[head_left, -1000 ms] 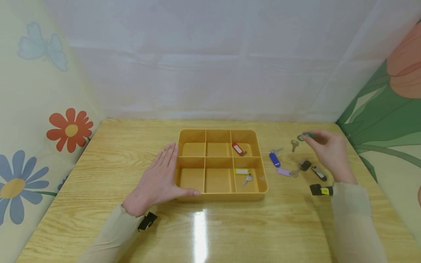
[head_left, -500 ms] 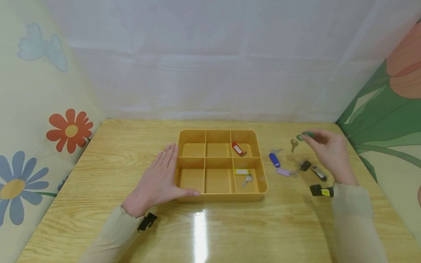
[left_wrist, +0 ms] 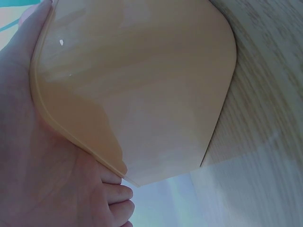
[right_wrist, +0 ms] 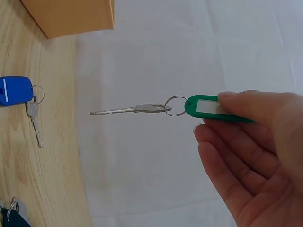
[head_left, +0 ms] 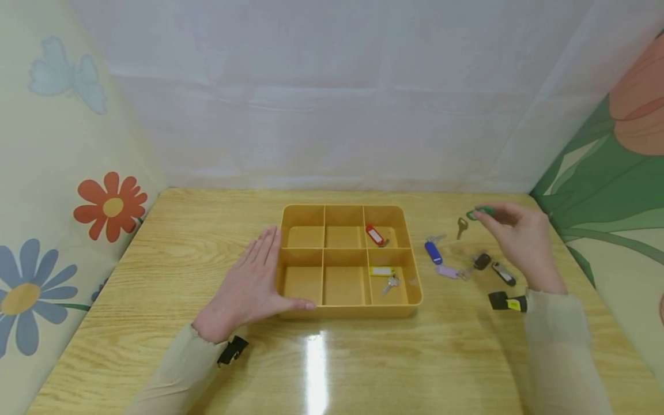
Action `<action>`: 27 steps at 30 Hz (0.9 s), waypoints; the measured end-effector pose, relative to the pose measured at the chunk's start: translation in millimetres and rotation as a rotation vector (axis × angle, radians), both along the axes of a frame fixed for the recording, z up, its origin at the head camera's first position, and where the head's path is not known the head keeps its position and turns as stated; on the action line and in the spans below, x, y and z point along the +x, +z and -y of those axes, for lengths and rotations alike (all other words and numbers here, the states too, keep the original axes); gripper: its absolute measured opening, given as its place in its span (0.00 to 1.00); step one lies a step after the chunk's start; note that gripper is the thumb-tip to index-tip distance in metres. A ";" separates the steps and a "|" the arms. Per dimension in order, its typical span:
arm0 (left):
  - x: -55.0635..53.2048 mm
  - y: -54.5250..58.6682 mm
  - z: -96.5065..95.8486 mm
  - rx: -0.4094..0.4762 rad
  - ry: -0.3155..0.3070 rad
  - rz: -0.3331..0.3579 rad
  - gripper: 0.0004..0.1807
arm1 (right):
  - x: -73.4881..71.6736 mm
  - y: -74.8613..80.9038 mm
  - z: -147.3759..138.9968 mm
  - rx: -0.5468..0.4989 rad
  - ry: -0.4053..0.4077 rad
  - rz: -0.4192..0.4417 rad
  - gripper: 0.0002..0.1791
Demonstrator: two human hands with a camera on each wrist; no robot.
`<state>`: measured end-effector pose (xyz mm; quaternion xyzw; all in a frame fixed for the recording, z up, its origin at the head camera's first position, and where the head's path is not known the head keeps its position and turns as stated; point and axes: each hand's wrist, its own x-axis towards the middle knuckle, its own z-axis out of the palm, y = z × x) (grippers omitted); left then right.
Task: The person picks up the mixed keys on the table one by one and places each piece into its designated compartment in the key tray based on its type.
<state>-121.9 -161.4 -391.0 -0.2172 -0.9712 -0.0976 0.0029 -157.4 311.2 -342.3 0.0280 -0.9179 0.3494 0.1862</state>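
Dangling from the right hand (right_wrist: 255, 156) fingertips: the green-tagged key (right_wrist: 142, 109).

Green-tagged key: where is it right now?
The green-tagged key is pinched in the right hand, held off the table, right of the orange tray and beyond the loose keys, nearest the blue-tagged key.

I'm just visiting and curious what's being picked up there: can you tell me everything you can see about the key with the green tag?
The green-tagged key is a slim silver metal key on a small round split ring, joined to an oblong green plastic tag with a white label window. The right hand pinches the tag between thumb and fingers, so the key dangles free above the wooden table, touching nothing else. It hangs to the right of the yellow compartment tray, above the other tagged keys lying on the table.
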 end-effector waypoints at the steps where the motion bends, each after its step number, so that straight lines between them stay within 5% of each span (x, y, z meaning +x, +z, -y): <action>1: 0.1 -0.1 0.0 -0.001 -0.001 0.000 0.82 | 0.2 0.2 0.4 -0.001 0.000 0.001 0.19; 27: -0.8 -0.8 0.7 0.002 -0.010 -0.005 0.80 | 1.8 4.4 7.9 0.014 0.002 -0.057 0.15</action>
